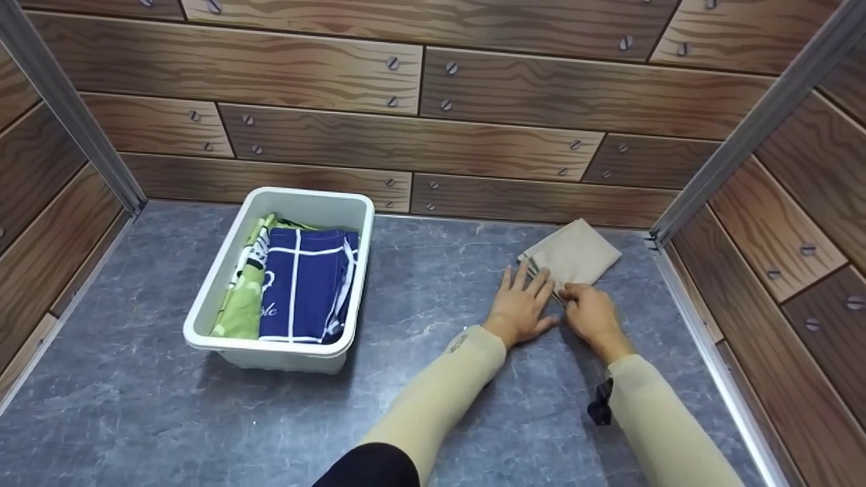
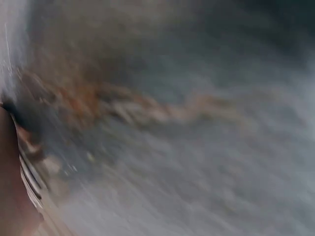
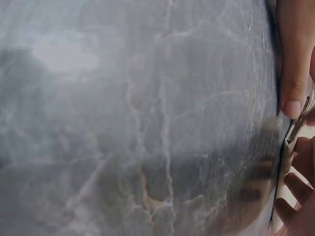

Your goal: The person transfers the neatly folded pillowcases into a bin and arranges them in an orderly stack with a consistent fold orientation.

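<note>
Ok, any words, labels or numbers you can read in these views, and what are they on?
"ple": end of a white script word on the green cloth in the white bin; the rest is hidden in the fold.
Small mark on the left sleeve: too small to read.
Nothing legible on the blue cloth or the beige cloth; both wrist views show no text.

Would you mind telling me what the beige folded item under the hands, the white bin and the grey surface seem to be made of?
The beige folded cloth looks like soft matte fabric: it shows layered folds and creased edges. The white bin appears to be smooth moulded plastic, with a rounded rim and a slight sheen. The grey tabletop looks like marble-patterned stone or laminate, with pale veins; which one cannot be told.
</note>
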Demonstrator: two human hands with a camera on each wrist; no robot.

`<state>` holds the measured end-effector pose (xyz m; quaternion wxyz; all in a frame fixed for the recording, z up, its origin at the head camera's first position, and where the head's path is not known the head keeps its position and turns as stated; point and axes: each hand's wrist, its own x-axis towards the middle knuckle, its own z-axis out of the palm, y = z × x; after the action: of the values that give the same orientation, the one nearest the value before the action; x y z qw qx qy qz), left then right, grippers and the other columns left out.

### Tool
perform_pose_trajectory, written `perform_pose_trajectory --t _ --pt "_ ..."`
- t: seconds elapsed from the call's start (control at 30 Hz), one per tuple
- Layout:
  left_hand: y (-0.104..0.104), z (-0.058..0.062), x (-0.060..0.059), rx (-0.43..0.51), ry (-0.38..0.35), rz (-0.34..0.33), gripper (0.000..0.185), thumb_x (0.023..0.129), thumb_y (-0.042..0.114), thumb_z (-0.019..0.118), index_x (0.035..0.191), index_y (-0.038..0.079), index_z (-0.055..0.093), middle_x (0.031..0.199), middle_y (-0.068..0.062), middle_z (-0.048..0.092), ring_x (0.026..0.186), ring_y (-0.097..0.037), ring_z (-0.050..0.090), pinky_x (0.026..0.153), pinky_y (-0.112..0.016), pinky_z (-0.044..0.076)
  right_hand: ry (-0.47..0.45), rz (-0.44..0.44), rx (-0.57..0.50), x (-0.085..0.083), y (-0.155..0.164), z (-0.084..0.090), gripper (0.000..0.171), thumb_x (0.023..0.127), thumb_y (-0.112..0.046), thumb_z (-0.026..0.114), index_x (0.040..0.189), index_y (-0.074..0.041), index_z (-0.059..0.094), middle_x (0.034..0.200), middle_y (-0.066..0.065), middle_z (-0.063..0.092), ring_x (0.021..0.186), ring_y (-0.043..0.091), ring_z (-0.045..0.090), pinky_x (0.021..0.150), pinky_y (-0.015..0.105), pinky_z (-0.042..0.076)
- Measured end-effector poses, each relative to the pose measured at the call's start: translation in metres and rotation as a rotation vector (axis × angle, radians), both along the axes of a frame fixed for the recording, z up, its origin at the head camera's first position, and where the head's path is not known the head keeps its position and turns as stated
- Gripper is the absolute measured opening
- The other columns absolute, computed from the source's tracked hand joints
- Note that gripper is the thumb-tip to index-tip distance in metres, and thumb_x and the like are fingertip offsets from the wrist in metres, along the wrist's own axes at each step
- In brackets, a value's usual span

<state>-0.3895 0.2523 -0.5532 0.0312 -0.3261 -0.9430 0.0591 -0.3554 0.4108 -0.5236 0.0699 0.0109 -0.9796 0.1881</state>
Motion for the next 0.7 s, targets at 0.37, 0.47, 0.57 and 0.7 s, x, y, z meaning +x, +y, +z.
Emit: perform_pose_trajectory --t 0.37,0.47,0.57,0.7 --pt "-0.018 0.003 0.006 -0.008 0.029 0.005 0.069 0.099 0.069 0.026 0.155 0.030 0.031 0.161 -0.003 0.028 0.153 -0.031 0.015 0.123 -0.053 0.016 0.052 0.026 -0.001 0.012 -0.003 0.003 0.027 0.086 -0.004 0.058 0.107 -0.003 0.075 0.112 0.016 0.072 0.104 0.041 0.066 0.088 0.058 0.050" --pt "-0.019 0.004 0.010 0.000 0.050 -0.013 0.065 0.099 0.068 0.027 0.150 0.029 0.038 0.159 -0.004 0.029 0.152 -0.031 0.016 0.123 -0.051 0.017 0.082 0.040 -0.063 0.014 -0.005 0.000 0.031 0.086 -0.003 0.060 0.115 -0.002 0.071 0.114 0.019 0.070 0.107 0.041 0.064 0.091 0.057 0.048" --pt "-0.020 0.004 0.012 -0.008 0.044 -0.011 0.066 0.100 0.068 0.026 0.154 0.032 0.031 0.165 -0.002 0.018 0.154 -0.030 0.008 0.124 -0.049 0.015 0.070 0.073 -0.065 0.015 -0.005 -0.001 0.039 0.090 -0.005 0.060 0.129 0.001 0.063 0.130 0.026 0.061 0.121 0.046 0.056 0.102 0.060 0.042" --pt "-0.023 0.002 0.014 -0.014 -0.028 0.014 0.068 0.099 0.069 0.022 0.160 0.037 0.015 0.168 0.005 0.008 0.155 -0.028 0.005 0.124 -0.048 0.013 -0.018 0.106 -0.023 0.019 -0.003 0.000 0.041 0.096 -0.012 0.056 0.134 0.003 0.059 0.143 0.030 0.050 0.132 0.050 0.046 0.110 0.063 0.035"
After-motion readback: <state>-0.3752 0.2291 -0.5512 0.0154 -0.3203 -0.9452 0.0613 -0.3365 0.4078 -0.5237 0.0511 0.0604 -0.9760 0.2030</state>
